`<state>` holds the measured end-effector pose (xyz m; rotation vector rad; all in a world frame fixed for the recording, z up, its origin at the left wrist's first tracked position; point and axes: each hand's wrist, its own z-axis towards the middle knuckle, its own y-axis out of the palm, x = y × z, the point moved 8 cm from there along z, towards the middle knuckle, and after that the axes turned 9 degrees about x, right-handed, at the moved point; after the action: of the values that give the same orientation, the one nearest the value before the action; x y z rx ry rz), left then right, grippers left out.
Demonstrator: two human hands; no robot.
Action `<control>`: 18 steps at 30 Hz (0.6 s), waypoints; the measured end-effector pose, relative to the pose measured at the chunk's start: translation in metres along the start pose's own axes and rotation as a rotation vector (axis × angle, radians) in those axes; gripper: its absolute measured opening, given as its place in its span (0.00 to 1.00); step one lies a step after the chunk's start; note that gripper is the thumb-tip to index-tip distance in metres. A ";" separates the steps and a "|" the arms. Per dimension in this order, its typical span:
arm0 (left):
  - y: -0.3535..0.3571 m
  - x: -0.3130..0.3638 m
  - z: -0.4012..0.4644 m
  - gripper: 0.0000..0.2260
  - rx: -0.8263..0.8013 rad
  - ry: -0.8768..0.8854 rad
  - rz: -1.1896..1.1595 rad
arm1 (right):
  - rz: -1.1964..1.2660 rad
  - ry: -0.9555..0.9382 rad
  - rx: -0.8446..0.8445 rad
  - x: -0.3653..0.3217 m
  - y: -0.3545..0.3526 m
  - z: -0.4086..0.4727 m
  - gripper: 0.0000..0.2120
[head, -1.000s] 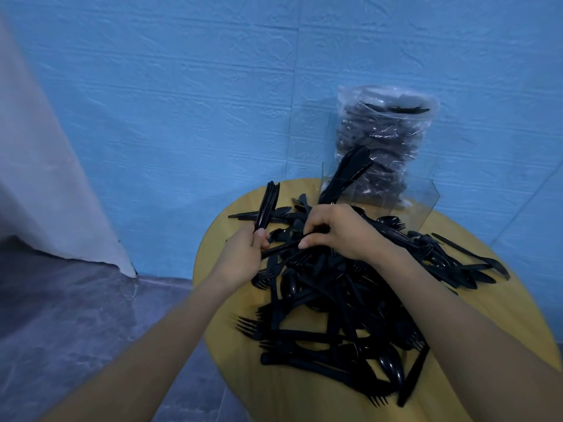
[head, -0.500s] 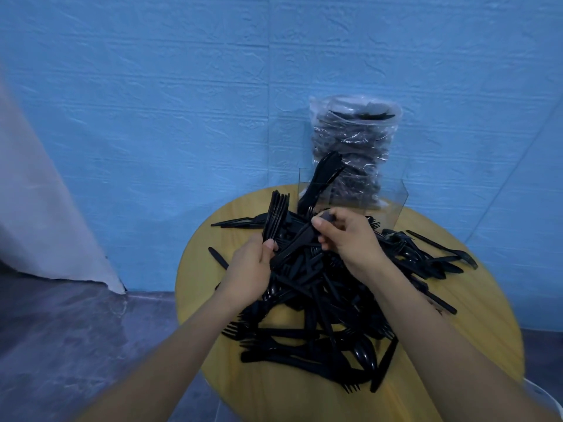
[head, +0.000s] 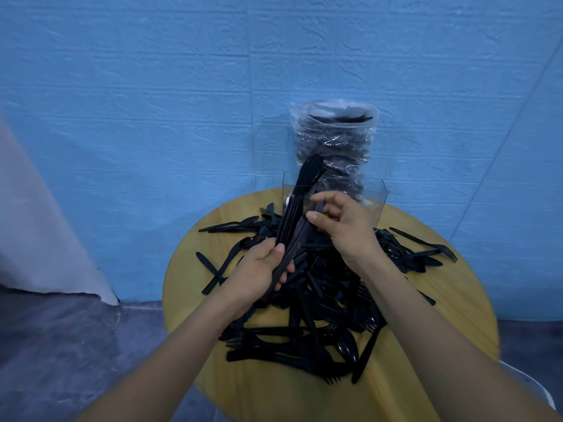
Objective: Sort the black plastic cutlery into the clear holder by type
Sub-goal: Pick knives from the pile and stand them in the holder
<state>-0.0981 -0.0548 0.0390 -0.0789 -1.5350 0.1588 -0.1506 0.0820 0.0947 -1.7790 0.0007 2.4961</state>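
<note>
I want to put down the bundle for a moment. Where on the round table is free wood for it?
Bare wood shows on the round table along its near edge, in front of the cutlery pile, and at its right rim. The left rim holds a few stray pieces. The middle and the space before the clear holder are crowded.

Two hands (head: pixel 304 248), one holder (head: pixel 379 196), one bag (head: pixel 335 141)

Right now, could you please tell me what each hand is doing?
Left hand: grips a bundle of black knives.
Right hand: pinches one knife against that bundle.
</note>
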 end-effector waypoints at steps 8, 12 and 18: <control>0.005 0.005 -0.002 0.12 -0.016 -0.012 -0.057 | 0.056 0.043 0.007 -0.003 -0.008 -0.002 0.10; 0.003 0.007 -0.002 0.11 0.019 0.067 0.107 | 0.020 0.072 0.060 -0.004 -0.016 -0.003 0.09; 0.012 0.013 -0.004 0.10 0.028 0.172 0.316 | 0.012 0.170 0.200 0.001 -0.024 -0.004 0.10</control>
<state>-0.0943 -0.0407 0.0504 -0.3065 -1.3409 0.4139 -0.1460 0.1061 0.0935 -1.9023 0.2615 2.2528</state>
